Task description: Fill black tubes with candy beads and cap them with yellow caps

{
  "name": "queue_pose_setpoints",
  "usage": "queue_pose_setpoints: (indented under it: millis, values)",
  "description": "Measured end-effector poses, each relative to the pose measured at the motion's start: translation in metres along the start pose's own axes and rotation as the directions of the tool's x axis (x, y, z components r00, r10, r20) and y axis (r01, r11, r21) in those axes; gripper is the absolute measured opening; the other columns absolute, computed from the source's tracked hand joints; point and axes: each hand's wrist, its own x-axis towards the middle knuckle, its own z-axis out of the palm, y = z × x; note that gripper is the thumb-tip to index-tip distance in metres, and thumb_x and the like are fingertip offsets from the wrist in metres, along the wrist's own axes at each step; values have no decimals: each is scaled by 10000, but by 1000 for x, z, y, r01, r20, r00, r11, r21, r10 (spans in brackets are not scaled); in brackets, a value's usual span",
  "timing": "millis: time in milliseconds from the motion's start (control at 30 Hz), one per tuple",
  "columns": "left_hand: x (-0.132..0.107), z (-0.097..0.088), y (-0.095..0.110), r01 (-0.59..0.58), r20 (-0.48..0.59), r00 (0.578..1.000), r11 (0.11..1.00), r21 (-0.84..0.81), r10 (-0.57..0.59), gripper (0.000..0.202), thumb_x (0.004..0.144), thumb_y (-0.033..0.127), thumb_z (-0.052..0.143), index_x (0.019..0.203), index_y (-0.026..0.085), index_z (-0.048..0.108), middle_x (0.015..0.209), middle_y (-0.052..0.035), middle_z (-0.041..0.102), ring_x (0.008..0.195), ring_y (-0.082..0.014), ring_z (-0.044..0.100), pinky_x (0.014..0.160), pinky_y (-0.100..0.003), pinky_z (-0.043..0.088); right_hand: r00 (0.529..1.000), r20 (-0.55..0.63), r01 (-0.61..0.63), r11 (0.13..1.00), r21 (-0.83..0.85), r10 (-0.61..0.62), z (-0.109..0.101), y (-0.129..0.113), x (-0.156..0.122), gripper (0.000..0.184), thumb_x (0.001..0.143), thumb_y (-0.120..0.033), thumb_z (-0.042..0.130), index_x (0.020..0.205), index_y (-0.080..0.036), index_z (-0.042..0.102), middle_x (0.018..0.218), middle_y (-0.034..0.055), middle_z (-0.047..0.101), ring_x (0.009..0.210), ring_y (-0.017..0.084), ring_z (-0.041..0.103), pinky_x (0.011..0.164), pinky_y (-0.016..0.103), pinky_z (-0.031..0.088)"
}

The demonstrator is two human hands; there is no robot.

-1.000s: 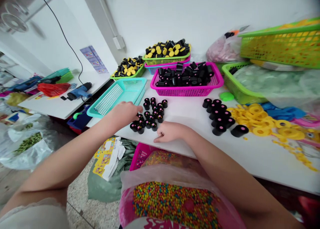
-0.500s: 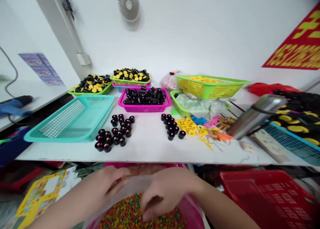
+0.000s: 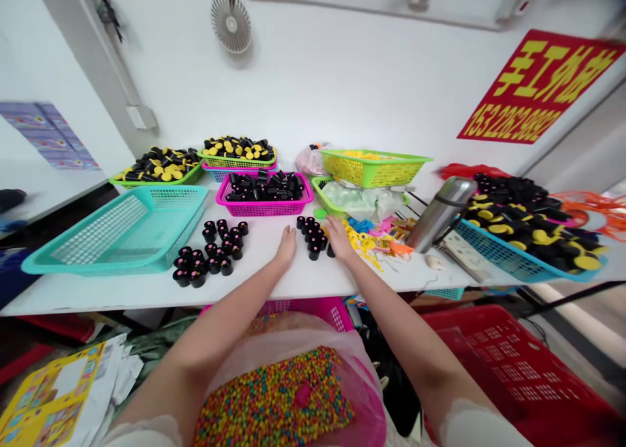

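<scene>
My left hand (image 3: pixel 287 244) rests on the white table, fingers stretched, just left of a small cluster of black cylindrical containers (image 3: pixel 312 236) with pink dots on top. On the cluster's right side my right hand (image 3: pixel 338 237) has its fingers extended, close to or touching the nearest containers and partly hiding one. Neither hand grips anything visible. Another group of the same containers (image 3: pixel 225 244) stands farther left. Below the table edge, a clear plastic bag (image 3: pixel 244 356) in a magenta basket holds many small multicoloured balls (image 3: pixel 264 401), with a pink object (image 3: pixel 303 395) lying on them.
An aqua basket (image 3: pixel 112 264) sits on the left. A magenta basket (image 3: pixel 264 208) of black cylinders stands behind the groups. Yellow ring pieces (image 3: pixel 360 240), a steel flask (image 3: pixel 440 212) and a blue basket (image 3: pixel 508 255) lie rightward. A red crate (image 3: pixel 528 369) is low right.
Both my hands have left the bag of coloured balls and moved up onto the table, one on each side of the right container cluster. The view has turned rightward.
</scene>
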Motion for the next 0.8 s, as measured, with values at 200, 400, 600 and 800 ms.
queue_pose_setpoints:
  millis: [200,400,600,800]
  values:
    - [-9,10,-24,-124,12,992,992,-29,124,541,971,393,305,1457,161,246,1542,-163,288,1425,-258,296,1177,-424,235,996,-23,-88,996,-4,88,1,-2,-14,394,933,-385,460,1234,-155,567,1328,126,551,1255,270,466,1074,463,341]
    - [-24,-11,-39,-299,176,944,949,103,279,663,717,250,718,1321,163,459,1318,-144,519,1177,-240,524,1022,-371,418,862,501,-113,993,29,84,-35,-30,-111,294,895,-361,470,1062,-186,639,889,55,685,804,183,628,773,324,499]
    - [-22,-4,-39,-341,176,935,918,200,309,295,747,246,699,1017,206,588,1024,-44,637,950,-201,577,908,-360,437,308,945,329,921,-210,106,-16,-36,-198,223,819,-157,575,989,-200,714,978,77,703,878,209,644,794,308,479]
    - [-21,-8,-43,-401,63,916,900,174,396,223,770,218,672,899,188,493,919,-18,629,784,-125,575,761,-274,465,178,974,427,881,-205,140,4,-11,-228,254,841,-54,499,913,-182,706,1015,75,677,900,188,644,814,276,464]
